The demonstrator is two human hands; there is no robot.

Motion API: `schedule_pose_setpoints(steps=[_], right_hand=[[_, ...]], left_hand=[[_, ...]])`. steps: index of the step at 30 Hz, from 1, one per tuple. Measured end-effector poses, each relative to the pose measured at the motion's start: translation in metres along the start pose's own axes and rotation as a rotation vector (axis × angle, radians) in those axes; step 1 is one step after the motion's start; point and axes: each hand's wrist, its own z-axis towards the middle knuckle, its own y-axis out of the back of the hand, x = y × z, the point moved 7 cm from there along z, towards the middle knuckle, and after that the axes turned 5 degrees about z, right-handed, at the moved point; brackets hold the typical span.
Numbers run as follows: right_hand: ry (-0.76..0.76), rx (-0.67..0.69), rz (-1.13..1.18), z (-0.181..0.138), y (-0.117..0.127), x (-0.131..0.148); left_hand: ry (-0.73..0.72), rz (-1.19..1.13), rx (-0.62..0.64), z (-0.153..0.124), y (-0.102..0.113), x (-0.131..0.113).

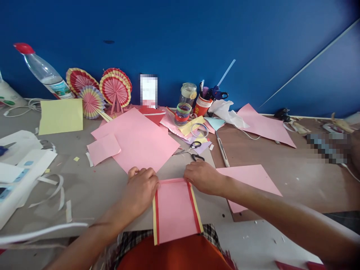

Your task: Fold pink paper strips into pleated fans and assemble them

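Note:
A pink paper sheet with red and yellow side strips (pixel 174 210) lies at the table's near edge and hangs over toward my lap. My left hand (pixel 140 187) pinches its top left corner, fingers curled. At the top right corner my right hand (pixel 203 177) presses and grips the folded top edge. Both hands are closed on the paper.
A large pink sheet (pixel 137 140) and a small pink square (pixel 102 149) lie behind my hands, another pink sheet (pixel 253 180) to the right. Scissors (pixel 191 148), tape rolls (pixel 182 112), a cup of tools (pixel 203 104), paper fans (pixel 115 87), a bottle (pixel 45 73) and a yellow sheet (pixel 61 116) stand farther back.

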Motion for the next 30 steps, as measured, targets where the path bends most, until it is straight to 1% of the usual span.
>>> schedule_pose_setpoints(steps=[4, 8, 10, 14, 16, 19, 22, 25, 30], right_hand=[[-0.07, 0.006, 0.037, 0.002, 0.003, 0.0], [-0.208, 0.094, 0.172, 0.006, -0.003, -0.011], [-0.242, 0.127, 0.187, 0.007, -0.005, -0.014], [-0.246, 0.115, 0.169, 0.01, -0.003, -0.013], [-0.239, 0.117, 0.158, 0.011, -0.001, -0.01], [-0.218, 0.148, 0.121, 0.014, 0.001, -0.007], [-0.204, 0.167, 0.098, 0.014, 0.003, -0.005], [-0.187, 0.151, 0.087, 0.011, 0.005, 0.0], [-0.155, 0.111, -0.018, 0.007, 0.009, 0.014]], left_hand=[[0.074, -0.018, 0.01, 0.002, -0.007, 0.005], [0.094, -0.013, -0.023, 0.004, -0.011, 0.007], [0.099, 0.009, -0.031, 0.003, -0.012, 0.008], [0.106, 0.08, 0.02, 0.003, -0.01, 0.006], [0.082, 0.102, 0.037, 0.004, -0.008, 0.003], [0.033, 0.134, 0.024, 0.006, -0.004, -0.001], [0.001, 0.159, 0.021, 0.006, -0.006, -0.003], [-0.018, 0.172, 0.007, 0.002, -0.007, -0.005], [-0.055, 0.196, -0.039, -0.007, -0.005, -0.012]])
